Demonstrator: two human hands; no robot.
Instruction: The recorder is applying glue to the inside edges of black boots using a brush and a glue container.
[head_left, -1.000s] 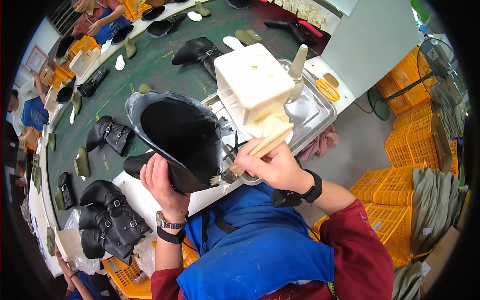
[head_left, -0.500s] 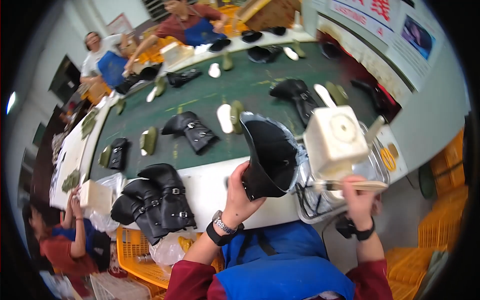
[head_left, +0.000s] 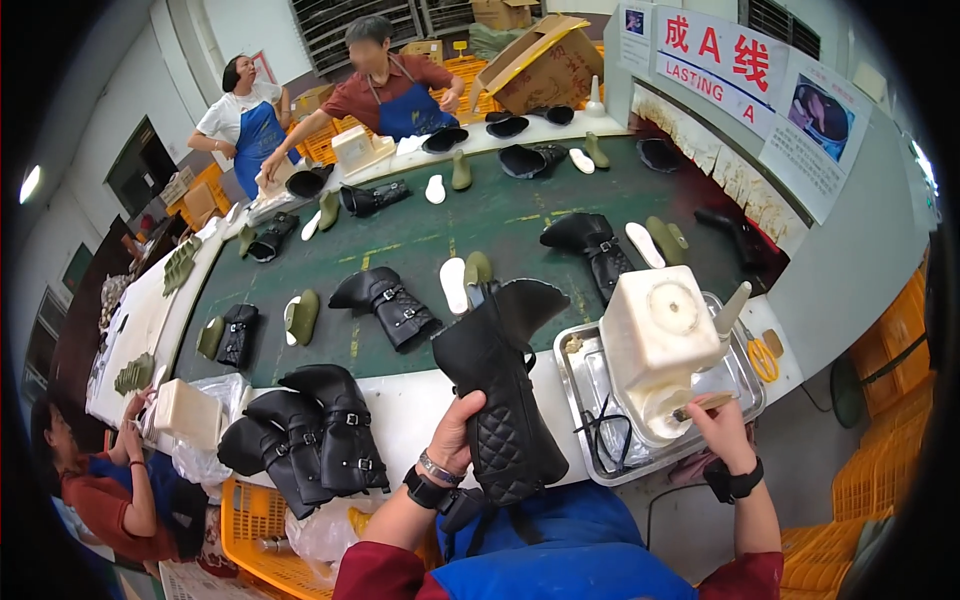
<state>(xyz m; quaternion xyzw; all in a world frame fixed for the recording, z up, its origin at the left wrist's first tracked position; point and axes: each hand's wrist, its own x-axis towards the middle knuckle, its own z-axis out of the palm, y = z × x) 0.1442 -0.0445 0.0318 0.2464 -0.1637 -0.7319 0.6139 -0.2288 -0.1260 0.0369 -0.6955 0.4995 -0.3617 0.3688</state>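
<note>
Black quilted boot (head_left: 505,400) clamped in left hand (head_left: 455,435); right hand (head_left: 718,425) grips one brush (head_left: 700,405).

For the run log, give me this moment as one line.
left hand: holds black boot upright | right hand: brush at white tub in metal tray

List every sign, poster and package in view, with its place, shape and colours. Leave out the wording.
Banner sign: on the wall top right, long white rectangle with red characters and letters.
Small poster: left of the banner, white with a dark picture.
Slanted poster: right of the banner, white sheet with a photo.
Cardboard box: at the belt's far end, brown, flaps open.
</note>
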